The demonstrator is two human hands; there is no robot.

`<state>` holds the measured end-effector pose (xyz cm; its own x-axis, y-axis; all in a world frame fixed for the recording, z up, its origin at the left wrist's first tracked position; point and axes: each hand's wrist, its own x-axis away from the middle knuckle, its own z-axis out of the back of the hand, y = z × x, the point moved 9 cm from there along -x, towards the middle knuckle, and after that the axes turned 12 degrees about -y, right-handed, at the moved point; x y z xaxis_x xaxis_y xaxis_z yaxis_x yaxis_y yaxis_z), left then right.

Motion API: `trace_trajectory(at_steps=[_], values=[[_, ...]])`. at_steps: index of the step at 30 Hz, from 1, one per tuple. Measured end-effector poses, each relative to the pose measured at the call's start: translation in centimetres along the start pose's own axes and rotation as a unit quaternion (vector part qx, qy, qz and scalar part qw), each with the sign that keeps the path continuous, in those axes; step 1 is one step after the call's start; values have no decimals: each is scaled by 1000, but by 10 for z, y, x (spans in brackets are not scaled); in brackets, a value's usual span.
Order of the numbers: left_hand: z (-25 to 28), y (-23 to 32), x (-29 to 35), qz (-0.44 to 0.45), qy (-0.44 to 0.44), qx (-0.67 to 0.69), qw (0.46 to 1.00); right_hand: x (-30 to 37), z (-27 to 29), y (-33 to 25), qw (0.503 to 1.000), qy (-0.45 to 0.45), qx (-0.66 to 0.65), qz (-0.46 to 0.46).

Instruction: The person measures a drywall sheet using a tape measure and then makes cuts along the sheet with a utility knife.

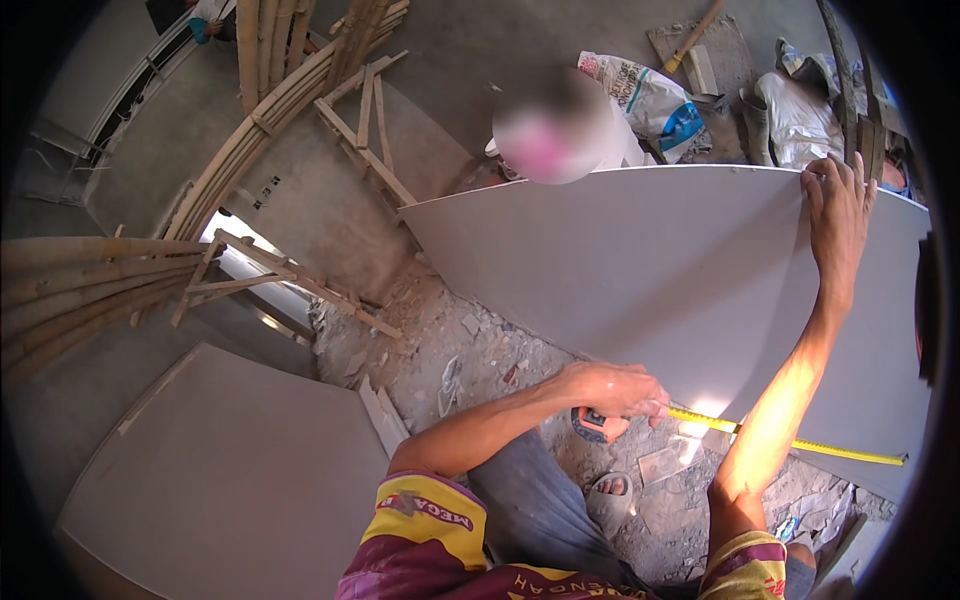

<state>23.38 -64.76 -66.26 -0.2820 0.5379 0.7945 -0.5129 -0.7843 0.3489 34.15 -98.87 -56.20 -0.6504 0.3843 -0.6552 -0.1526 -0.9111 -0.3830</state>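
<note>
My left hand (pixel 615 388) is closed round an orange and black tape measure (pixel 598 426), held low in front of the large grey board. Its yellow blade (pixel 830 451) is pulled out to the right, passing beneath my right forearm along the board's lower part. The board (pixel 620 260) stands on its long edge, tilted, across the middle and right. At its top edge, on the right, my right hand (pixel 838 205) grips the rim with fingers bent over it. The palm side of my left hand is hidden.
Rubble (pixel 480 345) covers the floor. A second board (pixel 230 470) leans at lower left. Bamboo poles (pixel 100 275) and wooden frames (pixel 370 145) stand at left. Beyond the board are a person (pixel 625 145), printed sacks (pixel 650 105) and a wooden-handled tool (pixel 695 38).
</note>
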Motion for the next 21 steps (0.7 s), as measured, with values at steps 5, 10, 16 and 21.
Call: trace_trajectory(at_steps=[5, 10, 16, 21], values=[[-14, -16, -2, 9, -14, -4, 1000, 13, -8, -13, 1000, 17, 12, 21], [0, -19, -24, -39, 4, -38, 998, 10, -11, 6, 998, 46, 17, 43], [12, -14, -4, 39, -34, 34, 998, -6, 0, -46, 996, 70, -57, 12], [0, 24, -33, 63, -58, -7, 996, 16, -15, -9, 996, 70, -19, -51]])
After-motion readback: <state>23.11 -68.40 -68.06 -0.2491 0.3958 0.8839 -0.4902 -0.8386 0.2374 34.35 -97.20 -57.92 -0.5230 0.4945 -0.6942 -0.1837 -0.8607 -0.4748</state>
